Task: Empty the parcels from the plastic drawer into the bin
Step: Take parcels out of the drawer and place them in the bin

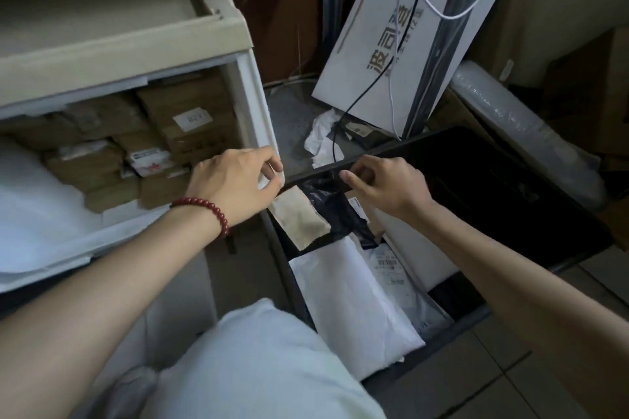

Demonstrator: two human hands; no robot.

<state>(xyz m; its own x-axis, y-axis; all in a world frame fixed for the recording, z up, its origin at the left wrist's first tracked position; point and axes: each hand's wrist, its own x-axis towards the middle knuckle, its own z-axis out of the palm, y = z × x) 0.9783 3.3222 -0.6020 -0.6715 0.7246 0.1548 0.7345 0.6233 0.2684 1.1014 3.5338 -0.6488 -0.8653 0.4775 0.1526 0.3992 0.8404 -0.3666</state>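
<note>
1. While the left hand [235,187] pinches the drawer [136,224] at its front right corner, thumb under and fingers curled over the edge, the right hand [384,187] hangs just right of that grip, at the far rim of the bin [408,143].
2. Right hand: fingers curled in, index poking left. Cannot tell if it holds anything, as it is blurred against the dark rim.
3. The drawer stands open from the cabinet [119,51]. Brown parcels [190,126] are packed behind and left of the grip, with white foam [34,197] further left.
4. The bin sits right of and below the grip, beside the drawer.
5. In the bin, just under both hands, lie a brown envelope [299,218] and, touching it, a black bag [340,211]. A white mailer [350,299] lies nearer the person.
6. Red bracelet [204,211] on the left wrist.
</note>
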